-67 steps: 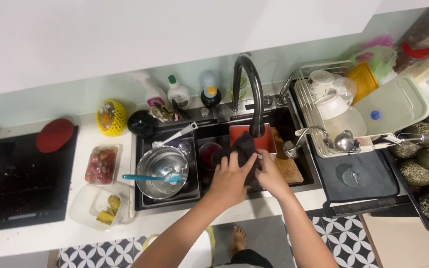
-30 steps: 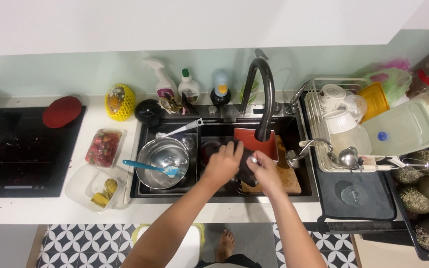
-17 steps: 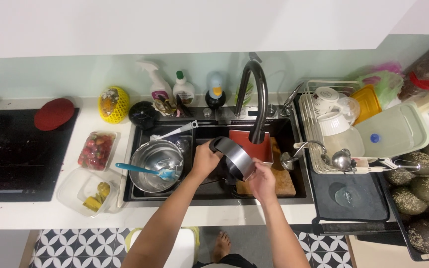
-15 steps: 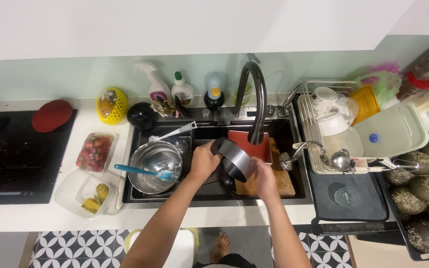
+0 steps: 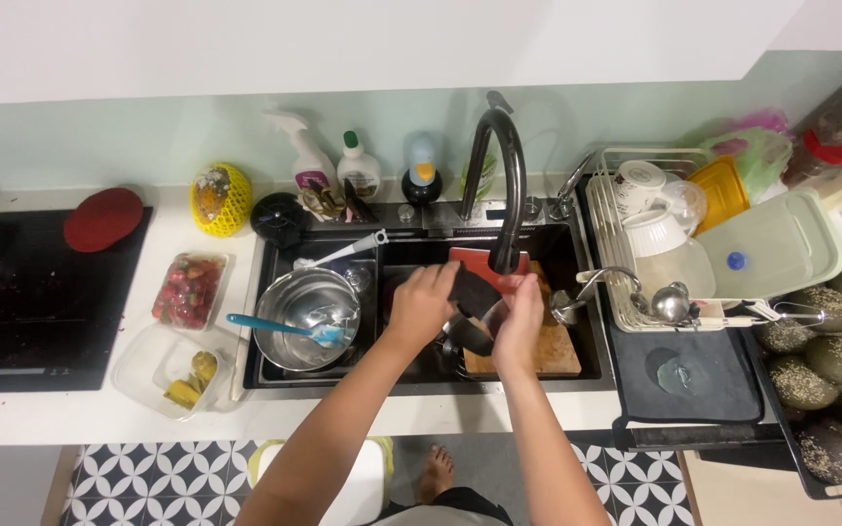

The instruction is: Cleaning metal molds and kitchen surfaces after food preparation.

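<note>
In the middle of the frame both hands meet over the black sink [image 5: 577, 365], just under the curved black faucet [image 5: 504, 175]. The left hand [image 5: 421, 304] is closed on a dark sponge-like pad [image 5: 473, 289]; its fingers wrap the pad's left end. The right hand [image 5: 518, 319] is curled around the rim of a small dark pot [image 5: 468, 331], which is tilted and mostly hidden between the two hands. Under the pot lie a wooden cutting board [image 5: 553, 353] and, behind it, a red board [image 5: 470, 260].

Along the back edge, upper middle of the frame, stand three bottles: a white spray bottle [image 5: 302, 156] with a pink label, a white bottle [image 5: 356, 168] with a green cap, and a dark bottle [image 5: 422, 175] with a blue and yellow top. To the left of them is a yellow round fruit in net wrapping [image 5: 218, 199].

In the left part of the sink sits a steel bowl [image 5: 306, 317] with a blue spatula [image 5: 280, 326] across it. On the white counter at the left are a clear box of red fruit [image 5: 188, 289] and a clear box with yellow pieces [image 5: 172, 375]. At the right, a dish rack [image 5: 679, 248] holds white cups and a large pale lid [image 5: 782, 244].
</note>
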